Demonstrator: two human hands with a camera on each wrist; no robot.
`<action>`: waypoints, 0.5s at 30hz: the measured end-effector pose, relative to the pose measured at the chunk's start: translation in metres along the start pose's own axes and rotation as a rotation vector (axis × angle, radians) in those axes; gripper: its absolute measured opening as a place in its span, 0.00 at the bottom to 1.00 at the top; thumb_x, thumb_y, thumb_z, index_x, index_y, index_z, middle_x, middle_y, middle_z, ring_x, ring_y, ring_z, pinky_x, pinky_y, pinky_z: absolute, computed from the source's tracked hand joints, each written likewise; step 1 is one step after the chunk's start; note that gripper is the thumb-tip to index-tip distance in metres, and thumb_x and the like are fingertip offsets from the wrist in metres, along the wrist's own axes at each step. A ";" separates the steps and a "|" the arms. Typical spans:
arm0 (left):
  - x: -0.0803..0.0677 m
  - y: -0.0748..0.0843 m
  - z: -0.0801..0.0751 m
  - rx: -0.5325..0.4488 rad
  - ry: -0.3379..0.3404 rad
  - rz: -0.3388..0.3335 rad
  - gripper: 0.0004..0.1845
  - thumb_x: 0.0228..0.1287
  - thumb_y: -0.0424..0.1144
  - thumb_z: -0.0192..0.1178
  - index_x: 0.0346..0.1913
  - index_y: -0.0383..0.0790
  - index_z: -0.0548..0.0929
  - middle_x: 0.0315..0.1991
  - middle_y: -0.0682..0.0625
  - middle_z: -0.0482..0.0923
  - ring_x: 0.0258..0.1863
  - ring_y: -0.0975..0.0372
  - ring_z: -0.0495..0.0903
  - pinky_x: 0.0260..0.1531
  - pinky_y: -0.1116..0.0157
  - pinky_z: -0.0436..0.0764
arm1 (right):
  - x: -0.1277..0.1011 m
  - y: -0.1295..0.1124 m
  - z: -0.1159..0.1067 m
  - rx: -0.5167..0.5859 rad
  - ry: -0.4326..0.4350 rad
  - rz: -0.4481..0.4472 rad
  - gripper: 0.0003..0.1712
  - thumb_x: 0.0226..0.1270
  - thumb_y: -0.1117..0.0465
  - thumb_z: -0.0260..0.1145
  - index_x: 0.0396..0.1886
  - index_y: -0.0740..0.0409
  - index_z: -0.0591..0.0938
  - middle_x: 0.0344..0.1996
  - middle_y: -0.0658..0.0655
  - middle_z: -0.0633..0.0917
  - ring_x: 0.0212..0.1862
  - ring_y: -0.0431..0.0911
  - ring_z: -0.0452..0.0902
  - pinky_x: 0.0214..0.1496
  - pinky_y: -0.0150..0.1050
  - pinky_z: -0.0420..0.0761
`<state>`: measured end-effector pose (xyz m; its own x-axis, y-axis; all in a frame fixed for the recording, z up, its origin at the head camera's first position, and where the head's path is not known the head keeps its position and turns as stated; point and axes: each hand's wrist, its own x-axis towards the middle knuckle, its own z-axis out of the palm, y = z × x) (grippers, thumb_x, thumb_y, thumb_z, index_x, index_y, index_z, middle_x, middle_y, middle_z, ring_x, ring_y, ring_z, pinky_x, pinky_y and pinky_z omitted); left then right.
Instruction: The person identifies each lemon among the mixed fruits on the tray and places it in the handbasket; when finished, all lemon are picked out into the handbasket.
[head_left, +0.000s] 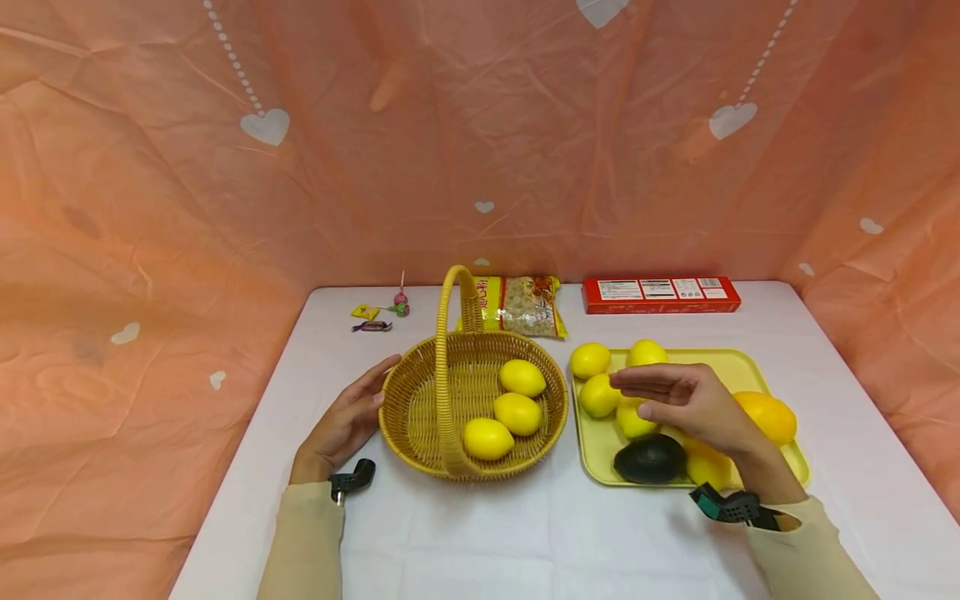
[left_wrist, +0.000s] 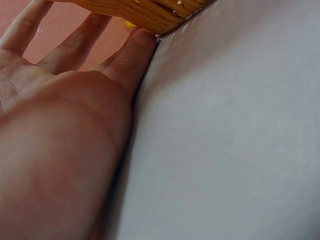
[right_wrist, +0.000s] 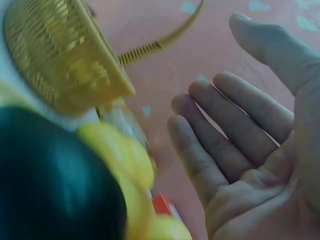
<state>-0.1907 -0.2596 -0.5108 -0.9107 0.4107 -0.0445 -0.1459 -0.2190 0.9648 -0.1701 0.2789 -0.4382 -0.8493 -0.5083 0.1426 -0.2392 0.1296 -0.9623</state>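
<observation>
A round wicker basket (head_left: 420, 367) with a tall handle stands mid-table, with lemons (head_left: 487, 439) lying in its right half. My left hand (head_left: 348, 421) rests at the basket's left side, fingers extended against the wicker; in the left wrist view its fingertips meet the basket's lower wall. Above the yellow tray (head_left: 720, 360) hovers my right hand (head_left: 701, 408), its fingers straight and nothing in its palm. Under and around it are several lemons (head_left: 590, 360), a dark avocado (head_left: 650, 459) at the tray's front edge, and an orange-yellow fruit (head_left: 768, 418), partly hidden by the hand.
Behind the basket lies a yellow and clear food packet (head_left: 525, 306). A long red box (head_left: 662, 296) is at the back right. Small wrapped candies (head_left: 372, 327) and lollipops (head_left: 401, 304) lie at the back left. A pink-orange cloth backdrop (head_left: 540, 150) encloses the table's back and sides.
</observation>
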 end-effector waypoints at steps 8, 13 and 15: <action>-0.001 0.000 0.000 -0.008 0.024 -0.015 0.34 0.83 0.29 0.48 0.88 0.45 0.61 0.79 0.54 0.68 0.72 0.64 0.74 0.69 0.64 0.79 | -0.052 0.002 -0.024 -0.073 0.031 0.044 0.27 0.74 0.80 0.65 0.71 0.72 0.80 0.64 0.48 0.90 0.64 0.40 0.87 0.61 0.33 0.87; -0.001 0.000 0.001 -0.009 0.031 -0.018 0.34 0.83 0.29 0.48 0.88 0.45 0.61 0.79 0.55 0.68 0.72 0.64 0.75 0.69 0.64 0.79 | -0.076 0.003 -0.028 -0.231 0.058 0.117 0.26 0.74 0.73 0.70 0.71 0.62 0.84 0.63 0.51 0.91 0.64 0.33 0.85 0.61 0.26 0.84; -0.001 0.000 0.001 -0.009 0.029 -0.017 0.34 0.83 0.29 0.48 0.88 0.45 0.61 0.79 0.55 0.68 0.71 0.64 0.75 0.69 0.64 0.79 | -0.083 0.004 -0.028 -0.309 0.079 0.142 0.26 0.74 0.70 0.72 0.70 0.57 0.85 0.62 0.49 0.91 0.63 0.30 0.83 0.61 0.22 0.81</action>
<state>-0.1890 -0.2590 -0.5103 -0.9191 0.3882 -0.0681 -0.1644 -0.2206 0.9614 -0.1136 0.3460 -0.4476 -0.9151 -0.4010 0.0419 -0.2375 0.4520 -0.8598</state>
